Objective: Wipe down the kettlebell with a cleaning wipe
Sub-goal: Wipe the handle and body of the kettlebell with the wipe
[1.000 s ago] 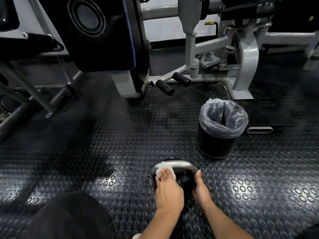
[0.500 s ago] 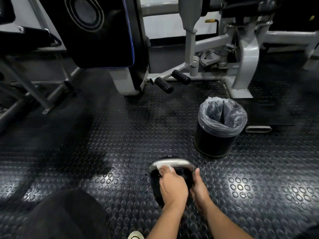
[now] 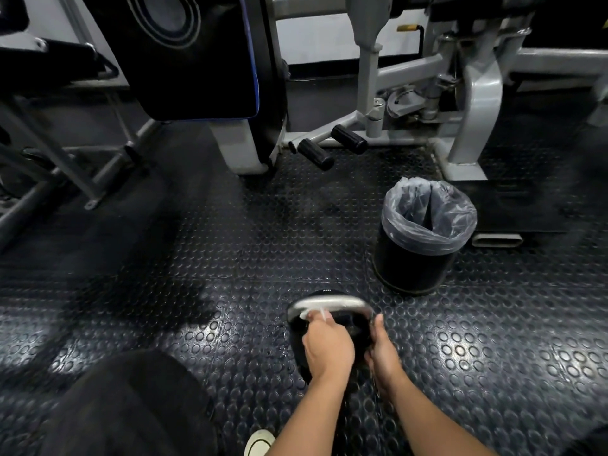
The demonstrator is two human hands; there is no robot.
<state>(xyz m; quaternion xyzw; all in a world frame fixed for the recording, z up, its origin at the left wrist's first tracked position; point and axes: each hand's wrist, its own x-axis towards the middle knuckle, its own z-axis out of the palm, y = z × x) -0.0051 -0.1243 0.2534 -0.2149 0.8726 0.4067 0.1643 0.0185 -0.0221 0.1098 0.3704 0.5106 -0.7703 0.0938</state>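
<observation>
Both hands are working at the kettlebell (image 3: pixel 324 327), which is standing on the studded floor mat (image 3: pixel 197 274) directly ahead of you. Your left hand (image 3: pixel 329 348) is clenching the cleaning wipe (image 3: pixel 317 313) against the left end of the steel handle (image 3: pixel 329 303). Your right hand (image 3: pixel 383 352) is bracing the bell's right flank, thumb extended; its fingers are hidden. That handle is running left to right, so the unwiped length is lying rightward of the wipe. A lined bin (image 3: pixel 424 235) is standing beyond, to the right.
</observation>
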